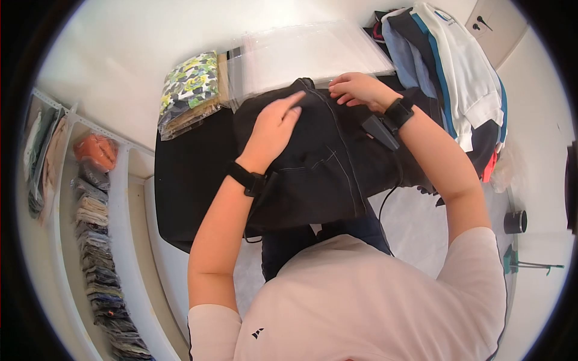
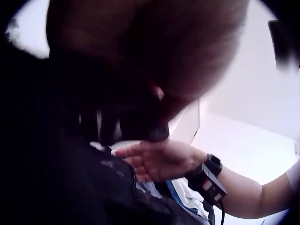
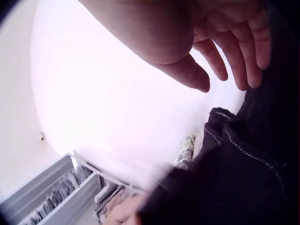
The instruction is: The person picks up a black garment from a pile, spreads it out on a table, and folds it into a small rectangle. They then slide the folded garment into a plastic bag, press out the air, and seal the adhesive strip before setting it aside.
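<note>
Left hand: is reaching palm down over the left part of the black garment, its index finger extending toward the far edge and its thumb standing apart; it is gripping nothing visible, and whether its fingertips are pressing the cloth cannot be told.
Right hand: is hovering by the far right of the garment, its fingers bending loosely and the thumb spreading away from them; it is showing no grip, and the right wrist view is leaving unclear whether the fingertips are touching the cloth.
Black garment: is lying spread on the worktop in front of the person, between and below both hands, its pale stitching running from the far edge toward the near one.
Far side: clear plastic bags are lying flat beyond the garment, with a camouflage-patterned package resting to their left.
Right side: a clothes pile is sitting near the right forearm.
Left side: shelves are holding a row of folded packages.
</note>
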The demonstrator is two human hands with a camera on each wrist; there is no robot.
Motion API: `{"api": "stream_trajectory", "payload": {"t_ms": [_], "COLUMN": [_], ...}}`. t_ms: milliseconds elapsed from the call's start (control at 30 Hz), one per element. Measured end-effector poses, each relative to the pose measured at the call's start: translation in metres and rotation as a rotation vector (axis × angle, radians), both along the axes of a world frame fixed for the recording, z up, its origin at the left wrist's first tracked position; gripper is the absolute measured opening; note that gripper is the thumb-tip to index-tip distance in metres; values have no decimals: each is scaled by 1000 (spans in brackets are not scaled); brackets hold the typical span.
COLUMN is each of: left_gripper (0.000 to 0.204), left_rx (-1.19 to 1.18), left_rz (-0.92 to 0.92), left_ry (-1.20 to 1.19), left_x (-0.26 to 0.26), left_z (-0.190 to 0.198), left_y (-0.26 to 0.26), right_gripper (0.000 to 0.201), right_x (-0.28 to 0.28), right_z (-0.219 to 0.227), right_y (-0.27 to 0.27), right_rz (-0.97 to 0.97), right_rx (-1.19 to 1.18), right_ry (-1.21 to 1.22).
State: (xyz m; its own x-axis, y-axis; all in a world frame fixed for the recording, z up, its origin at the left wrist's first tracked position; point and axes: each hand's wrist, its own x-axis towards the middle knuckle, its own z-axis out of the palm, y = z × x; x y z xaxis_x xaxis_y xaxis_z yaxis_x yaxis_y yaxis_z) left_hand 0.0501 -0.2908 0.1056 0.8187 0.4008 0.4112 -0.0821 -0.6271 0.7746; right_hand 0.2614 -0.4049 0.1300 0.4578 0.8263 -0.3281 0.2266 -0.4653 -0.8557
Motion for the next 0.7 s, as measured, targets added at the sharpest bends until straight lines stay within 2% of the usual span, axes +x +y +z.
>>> {"api": "stream_trajectory", "payload": {"t_ms": [33,100,167,233,267,300,333,400,433,533,600,633,700], "left_gripper": [31,30,25,21,21,20,19,19,21,26,28,29,28], "left_rx": [-6,211,218,57,52,81,111,175,225,286,328,369,360], "left_rz": [-4,-328,-110,62,69,131,193,146,111,9,21,19,15], "left_ry": [3,165,75,-16,-11,37,83,99,118,167,181,199,213], "left_x": [-6,-27,-51,-72,-81,-89,-96,-103,-105,-107,-109,-111,-113], "left_z": [2,12,32,32,28,22,16,5,0,-17,-26,-30,-30], "left_y": [1,7,12,19,19,19,17,-1,-11,-36,-42,-44,-42], "right_gripper": [36,34,29,25,24,24,27,37,37,33,29,29,25], "right_x": [-2,0,-10,-17,-17,-24,-37,-53,-58,-69,-69,-67,-64], "right_z": [1,4,11,11,3,4,7,0,-13,-27,-27,-25,-16], "right_y": [-9,-27,-47,-58,-57,-55,-50,-37,-29,-15,-11,-12,-16], "right_rz": [-4,-18,-18,85,173,178,292,470,510,528,577,588,517], "right_rx": [-6,88,121,202,285,285,287,341,495,436,237,236,487], "right_ry": [3,-147,-132,-185,-157,-152,-323,-608,-787,-773,-734,-734,-895]}}
